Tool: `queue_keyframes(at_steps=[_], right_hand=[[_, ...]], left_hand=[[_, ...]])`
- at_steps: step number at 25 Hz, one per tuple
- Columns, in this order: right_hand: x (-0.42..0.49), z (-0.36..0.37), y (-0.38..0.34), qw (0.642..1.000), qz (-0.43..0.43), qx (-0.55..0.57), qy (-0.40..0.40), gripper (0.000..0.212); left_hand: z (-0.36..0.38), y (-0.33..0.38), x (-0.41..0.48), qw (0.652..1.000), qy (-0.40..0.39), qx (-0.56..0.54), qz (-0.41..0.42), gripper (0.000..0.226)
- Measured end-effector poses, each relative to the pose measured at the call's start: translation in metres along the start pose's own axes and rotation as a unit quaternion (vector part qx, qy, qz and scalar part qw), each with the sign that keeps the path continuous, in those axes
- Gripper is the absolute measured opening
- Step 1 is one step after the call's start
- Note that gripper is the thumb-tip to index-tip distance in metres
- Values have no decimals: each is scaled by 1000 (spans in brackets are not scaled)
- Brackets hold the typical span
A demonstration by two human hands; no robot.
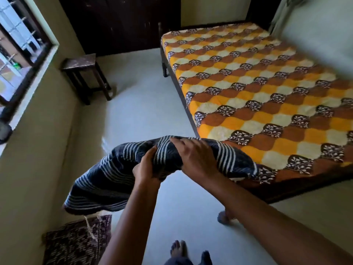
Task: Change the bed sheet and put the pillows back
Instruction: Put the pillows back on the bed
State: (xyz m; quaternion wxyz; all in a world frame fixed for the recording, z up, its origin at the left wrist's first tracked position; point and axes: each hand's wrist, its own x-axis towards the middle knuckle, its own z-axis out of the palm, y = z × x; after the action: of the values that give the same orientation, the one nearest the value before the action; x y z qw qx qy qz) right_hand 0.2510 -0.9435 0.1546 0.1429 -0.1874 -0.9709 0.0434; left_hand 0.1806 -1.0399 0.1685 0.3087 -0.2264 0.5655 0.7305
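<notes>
Striped sheet [114,175], bundled over near-left corner of bed [248,88] | grip: left hand [146,169] pinches fold, right hand [194,155] clasps top | risk: hanging end may drag on floor [145,111], soiling it.

The bed [267,92] runs off the right edge; the striped cloth [114,175] covers its near corner; the rug [76,245] is cut off below.
</notes>
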Motion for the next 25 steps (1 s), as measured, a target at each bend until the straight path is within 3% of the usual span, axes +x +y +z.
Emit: queue_keyframes(at_steps=[2, 3, 4, 5, 7, 8, 9, 10, 12, 14, 18, 25], right_hand=[[25, -12, 31, 1000, -6, 14, 23, 61], [36, -20, 44, 999, -2, 16, 36, 59], [43, -25, 55, 999, 1, 13, 52, 57], [47, -29, 63, 998, -1, 7, 66, 56], [47, -34, 77, 995, -12, -7, 98, 55], [47, -40, 88, 993, -12, -9, 115, 55], [48, -46, 101, 991, -8, -9, 131, 56], [46, -52, 116, 989, -2, -10, 145, 58], [41, -62, 150, 986, 6, -10, 165, 60], [38, -66, 185, 984, 8, -2, 180, 61], [32, -66, 289, 976, 26, 14, 217, 55], [0, -72, 484, 969, 39, 70, 233, 53]], left_hand=[[15, 10, 3, 991, -111, 65, 37, 31], [20, 12, 7, 974, -162, 141, 76, 33], [22, 12, 13, 935, -186, 258, 155, 35], [23, 10, 19, 862, -159, 388, 284, 33], [29, -2, 26, 664, -51, 530, 525, 41], [36, -9, 27, 605, -41, 543, 580, 56], [45, -14, 31, 579, -51, 543, 606, 69], [55, -18, 37, 562, -61, 550, 615, 78], [82, -25, 53, 564, -66, 572, 592, 86], [111, -32, 61, 561, -70, 585, 582, 78], [203, -74, 52, 493, -72, 593, 633, 53], [363, -160, 9, 452, -62, 558, 693, 62]])
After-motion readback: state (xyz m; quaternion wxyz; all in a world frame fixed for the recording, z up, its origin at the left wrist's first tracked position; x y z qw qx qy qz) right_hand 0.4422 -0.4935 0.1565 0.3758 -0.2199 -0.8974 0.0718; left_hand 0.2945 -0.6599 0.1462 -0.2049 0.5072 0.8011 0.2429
